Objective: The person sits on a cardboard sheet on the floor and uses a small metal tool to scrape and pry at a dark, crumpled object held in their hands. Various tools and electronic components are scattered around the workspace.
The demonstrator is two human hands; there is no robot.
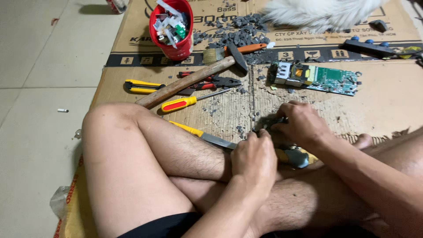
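Sitting cross-legged on flattened brown cardboard (387,101) spread over a pale tiled floor (39,66), a person works with both bare hands just in front of the crossed legs. The left hand (253,158) has its fingers (260,134) curled shut around a small dark part (269,124) held low over the cardboard, and the right hand (302,123) closes its fingers over the same part from the other side, so the two hands meet on it; most of the part is hidden by them. Under the hands lies a tool with a yellow handle and flat grey blade (211,139), passing behind the left knee. Further out on the cardboard, well apart from the hands, lie a wooden-handled hammer (194,79), a screwdriver with a yellow and red grip (183,103), a yellow utility knife (141,86), red-handled pliers (211,82) and a small brush with an orange handle (229,51). A green circuit board (317,78) rests beyond the right hand. Dark grey broken chips (240,33) are heaped near a red plastic cup (174,31) filled with white and green scraps. White fur of an animal (317,13) shows at the top edge.
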